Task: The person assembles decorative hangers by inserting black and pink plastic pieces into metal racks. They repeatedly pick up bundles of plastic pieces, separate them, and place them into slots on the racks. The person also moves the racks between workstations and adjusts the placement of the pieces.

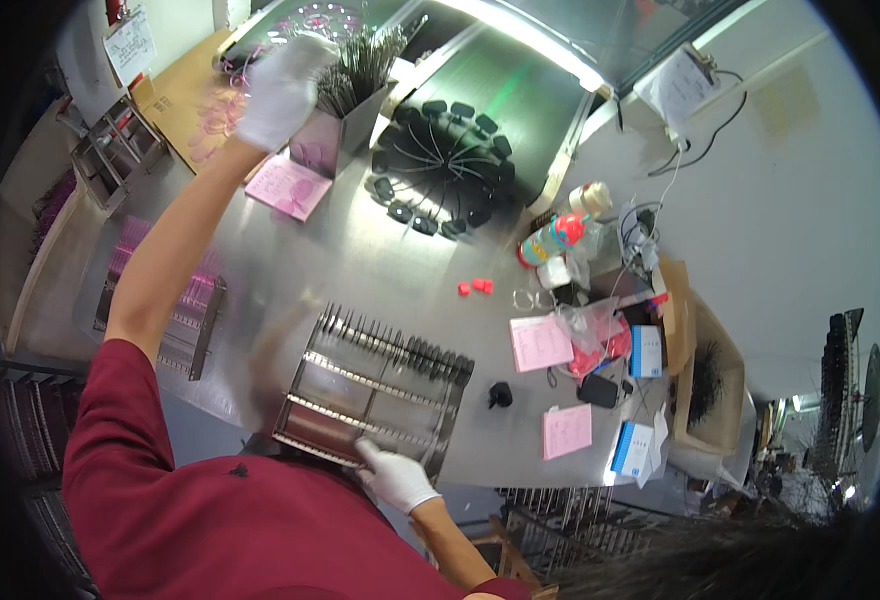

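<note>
A white-gloved left hand [282, 88] reaches far across the steel table [360, 260] to a box of thin metal rods [360, 62] — fingers curled at the bundle's edge, though whether they have closed on any rod cannot be told. The right hand [397, 477] rests flat, fingers loosely spread, on the near edge of the wire rack [370, 385] — apparently steadying it for loading.
</note>
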Action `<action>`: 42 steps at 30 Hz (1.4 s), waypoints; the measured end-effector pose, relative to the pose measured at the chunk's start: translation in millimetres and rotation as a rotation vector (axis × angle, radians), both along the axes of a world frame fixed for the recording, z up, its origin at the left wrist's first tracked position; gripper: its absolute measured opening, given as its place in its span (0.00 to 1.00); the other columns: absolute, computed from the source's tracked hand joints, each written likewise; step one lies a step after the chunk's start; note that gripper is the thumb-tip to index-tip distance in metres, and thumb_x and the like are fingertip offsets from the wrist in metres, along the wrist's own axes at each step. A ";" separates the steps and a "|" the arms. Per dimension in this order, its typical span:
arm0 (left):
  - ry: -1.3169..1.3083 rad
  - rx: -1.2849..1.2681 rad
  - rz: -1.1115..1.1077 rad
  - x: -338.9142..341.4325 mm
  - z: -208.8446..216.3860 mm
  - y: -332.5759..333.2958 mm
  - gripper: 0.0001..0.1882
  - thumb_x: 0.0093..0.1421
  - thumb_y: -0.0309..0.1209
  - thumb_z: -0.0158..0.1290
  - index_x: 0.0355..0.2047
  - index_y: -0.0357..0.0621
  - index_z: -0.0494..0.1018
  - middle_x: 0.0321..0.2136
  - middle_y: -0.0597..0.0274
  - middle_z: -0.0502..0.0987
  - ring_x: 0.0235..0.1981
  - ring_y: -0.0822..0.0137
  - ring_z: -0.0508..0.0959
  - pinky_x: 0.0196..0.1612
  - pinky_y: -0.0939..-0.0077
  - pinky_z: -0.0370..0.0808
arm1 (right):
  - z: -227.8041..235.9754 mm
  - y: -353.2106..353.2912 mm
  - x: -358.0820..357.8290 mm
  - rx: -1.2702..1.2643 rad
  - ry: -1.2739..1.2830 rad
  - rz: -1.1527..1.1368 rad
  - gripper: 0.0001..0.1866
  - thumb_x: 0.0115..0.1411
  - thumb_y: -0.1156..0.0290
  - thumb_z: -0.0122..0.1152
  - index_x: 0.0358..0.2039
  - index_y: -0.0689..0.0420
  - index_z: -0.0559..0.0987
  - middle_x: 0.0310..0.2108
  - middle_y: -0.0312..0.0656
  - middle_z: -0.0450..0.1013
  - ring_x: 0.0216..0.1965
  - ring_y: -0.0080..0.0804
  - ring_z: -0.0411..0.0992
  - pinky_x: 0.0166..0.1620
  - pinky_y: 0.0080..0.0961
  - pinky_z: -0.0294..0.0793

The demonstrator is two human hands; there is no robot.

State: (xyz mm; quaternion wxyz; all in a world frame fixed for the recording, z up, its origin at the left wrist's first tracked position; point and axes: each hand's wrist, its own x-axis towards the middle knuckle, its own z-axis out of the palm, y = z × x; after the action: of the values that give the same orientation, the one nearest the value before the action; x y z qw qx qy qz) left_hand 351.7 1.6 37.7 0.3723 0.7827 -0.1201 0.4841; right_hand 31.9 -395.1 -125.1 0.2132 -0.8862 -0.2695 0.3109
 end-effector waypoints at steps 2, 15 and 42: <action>-0.105 -0.079 -0.062 -63.8 -2.2 -9.9 0.06 0.75 0.20 0.48 0.50 0.38 0.73 0.33 0.55 0.83 0.34 0.67 0.87 0.43 0.73 0.85 | 7.5 -9.3 -20.0 0.007 -0.310 -0.226 0.10 0.68 0.56 0.64 0.40 0.48 0.78 0.26 0.46 0.81 0.28 0.49 0.82 0.31 0.48 0.80; 0.866 -1.142 -0.172 -110.7 -174.5 -27.2 0.14 0.81 0.38 0.43 0.59 0.47 0.60 0.30 0.59 0.77 0.24 0.56 0.85 0.27 0.53 0.88 | 19.6 -82.2 -84.1 -0.277 -0.434 -0.209 0.12 0.53 0.66 0.69 0.19 0.48 0.73 0.17 0.42 0.76 0.19 0.48 0.77 0.25 0.45 0.75; 1.327 -1.070 -0.152 -210.3 -286.3 -79.6 0.12 0.67 0.36 0.65 0.29 0.42 0.82 0.19 0.68 0.78 0.14 0.76 0.71 0.18 0.75 0.67 | -0.5 14.7 -31.4 -0.116 -0.384 -0.125 0.11 0.58 0.61 0.66 0.22 0.49 0.78 0.20 0.44 0.77 0.23 0.48 0.79 0.28 0.45 0.78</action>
State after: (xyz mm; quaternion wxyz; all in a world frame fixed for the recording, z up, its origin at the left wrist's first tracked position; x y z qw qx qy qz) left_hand 141.5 -78.0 -248.6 0.7164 0.6128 0.3154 -0.1091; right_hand 0.5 -380.4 -125.7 0.1254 -0.9549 -0.2315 0.1375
